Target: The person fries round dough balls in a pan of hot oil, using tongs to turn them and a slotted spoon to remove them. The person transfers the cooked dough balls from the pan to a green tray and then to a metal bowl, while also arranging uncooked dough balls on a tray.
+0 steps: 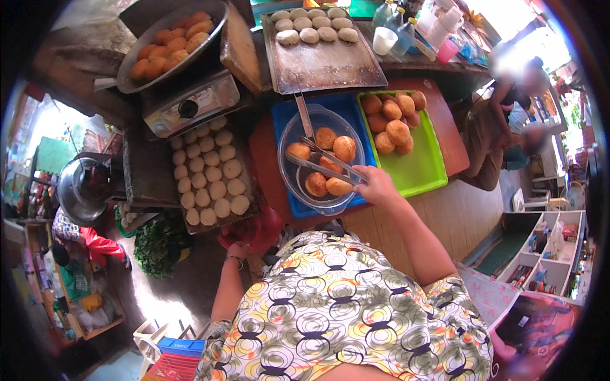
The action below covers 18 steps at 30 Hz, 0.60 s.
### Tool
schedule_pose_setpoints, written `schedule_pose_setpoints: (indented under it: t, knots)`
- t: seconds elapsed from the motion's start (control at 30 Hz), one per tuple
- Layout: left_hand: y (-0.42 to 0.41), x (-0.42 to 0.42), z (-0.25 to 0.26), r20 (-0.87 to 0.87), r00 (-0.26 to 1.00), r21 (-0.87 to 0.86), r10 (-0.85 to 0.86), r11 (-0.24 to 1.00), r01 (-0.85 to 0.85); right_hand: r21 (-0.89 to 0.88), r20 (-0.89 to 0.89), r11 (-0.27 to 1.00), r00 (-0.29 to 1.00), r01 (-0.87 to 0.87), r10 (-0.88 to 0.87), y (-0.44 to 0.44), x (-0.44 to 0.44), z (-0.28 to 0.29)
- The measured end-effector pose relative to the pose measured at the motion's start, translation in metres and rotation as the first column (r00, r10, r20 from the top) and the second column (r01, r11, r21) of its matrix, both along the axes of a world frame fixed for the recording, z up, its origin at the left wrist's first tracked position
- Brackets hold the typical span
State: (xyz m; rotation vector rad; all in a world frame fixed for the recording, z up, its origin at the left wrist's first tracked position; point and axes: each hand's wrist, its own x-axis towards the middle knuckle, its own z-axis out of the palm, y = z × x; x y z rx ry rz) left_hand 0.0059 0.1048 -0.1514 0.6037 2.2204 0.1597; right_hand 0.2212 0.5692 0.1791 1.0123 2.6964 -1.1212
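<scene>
My right hand (376,185) grips metal tongs (329,164), whose tips reach over a clear plastic bowl (360,143) of browned round buns (326,138). Whether the tongs pinch a bun I cannot tell. A second metal utensil (303,112) leans in the bowl, which stands in a blue tray (281,112). Beside it, a lime green tray (410,176) bears a pile of browned buns (398,131). My left hand (238,250) is at the rim of a red plastic basin (262,233), its fingers partly hidden. Left of the bowl, pale uncooked dough balls (217,174) lie in rows on a dark tray.
A wide pan (219,35) of orange-brown buns sits above a gas stove (195,105). Pale dough pieces line a metal baking sheet (324,62). Bottles, a white cup (384,40) and a pink cup (448,51) stand behind. People are at right and far left.
</scene>
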Motion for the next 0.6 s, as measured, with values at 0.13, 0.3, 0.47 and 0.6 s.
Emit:
schedule_pose_setpoints:
  t: [0.13,0.3,0.47,0.6]
  knots:
    - [0.01,-0.023,0.008,0.016,0.999,0.166,0.046,0.985,-0.048,-0.354,-0.01,0.923,0.986,0.152,-0.167,0.009,0.034,0.001]
    - [0.012,-0.021,0.009,0.146,0.955,0.082,0.257,0.959,-0.271,-0.572,-0.193,0.735,0.81,0.365,-0.553,0.016,0.106,0.021]
    - [0.02,-0.01,0.007,-0.067,0.788,-0.106,-0.612,0.79,0.604,-0.391,-0.26,0.613,0.557,0.686,-0.789,0.056,0.184,-0.016]
    - [0.027,0.009,-0.003,-0.013,0.89,-0.143,-0.456,0.882,0.449,-0.105,-0.192,0.57,0.546,0.815,-0.815,0.105,0.215,-0.08]
